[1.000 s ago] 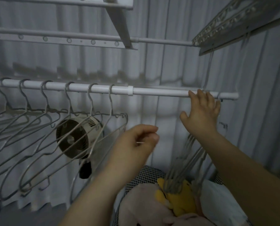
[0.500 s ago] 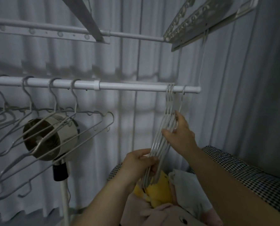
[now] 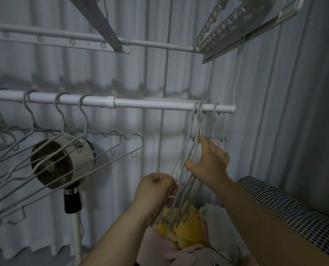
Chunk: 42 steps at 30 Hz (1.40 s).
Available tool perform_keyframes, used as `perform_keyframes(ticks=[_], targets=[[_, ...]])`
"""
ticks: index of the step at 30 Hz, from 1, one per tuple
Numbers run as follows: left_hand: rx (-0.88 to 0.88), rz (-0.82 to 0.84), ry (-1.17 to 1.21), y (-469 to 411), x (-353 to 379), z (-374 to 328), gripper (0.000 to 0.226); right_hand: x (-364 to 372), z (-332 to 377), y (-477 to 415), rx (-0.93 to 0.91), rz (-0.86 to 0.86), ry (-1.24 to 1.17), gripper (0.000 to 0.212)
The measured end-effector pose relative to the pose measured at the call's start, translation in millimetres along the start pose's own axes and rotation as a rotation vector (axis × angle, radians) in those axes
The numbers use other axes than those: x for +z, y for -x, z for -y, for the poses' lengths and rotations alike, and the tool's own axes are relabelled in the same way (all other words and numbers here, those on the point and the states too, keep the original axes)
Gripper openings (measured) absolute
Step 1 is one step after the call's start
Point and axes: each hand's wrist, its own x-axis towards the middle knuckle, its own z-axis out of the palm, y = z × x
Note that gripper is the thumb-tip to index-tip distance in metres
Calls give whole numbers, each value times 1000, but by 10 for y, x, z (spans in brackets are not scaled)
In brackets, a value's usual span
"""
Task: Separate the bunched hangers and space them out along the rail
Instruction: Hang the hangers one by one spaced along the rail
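Head view. The rail (image 3: 150, 105) runs left to right across the frame. Four spaced hangers (image 3: 84, 120) hang apart on its left part, so that portion of the task appears done. The bunched hangers (image 3: 198, 110) sit with hooks touching near the right end, and a single hanger (image 3: 214, 116) hangs just beside them; these are left to separate.

The left hand (image 3: 156, 191) is clenched, pinching one wire low on the bunch, apparently drawing it out from the rest. The right hand (image 3: 207, 164) is released, fingers spread and pressed against the wires higher up, steadying them.

Open room: a bare stretch of rail lies between the collar (image 3: 110, 102) and the bunch, so hangers can slide leftward. To the right, the end cap (image 3: 232, 109) is near the single hanger and leaves little room. A fan (image 3: 62, 162) stands behind the left hangers; a yellow plush toy (image 3: 190, 233) lies below the bunch, close to its lower bars.
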Motion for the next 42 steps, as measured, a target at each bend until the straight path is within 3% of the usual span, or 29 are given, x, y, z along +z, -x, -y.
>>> perform_keyframes(ticks=[4, 10, 15, 20, 26, 42], targets=[[5, -114, 26, -3, -114, -12, 24, 29, -12, -8, -17, -10, 24, 88], [71, -155, -28, 37, -274, -85, 22, 10, 30, -10, -57, -92, 46, 91], [182, -227, -169, 65, -434, -117, 29, -3, 122, -94, -134, -153, 95, 109], [262, -309, -274, 131, -701, -140, 26, -28, 339, -169, -269, -158, 156, 94], [312, -426, -380, 184, -1045, -157, 25, -34, 595, -361, -394, -29, 341, 72], [279, -506, -515, 281, -1296, -86, 19, 52, 789, -427, -369, -67, 362, 73]])
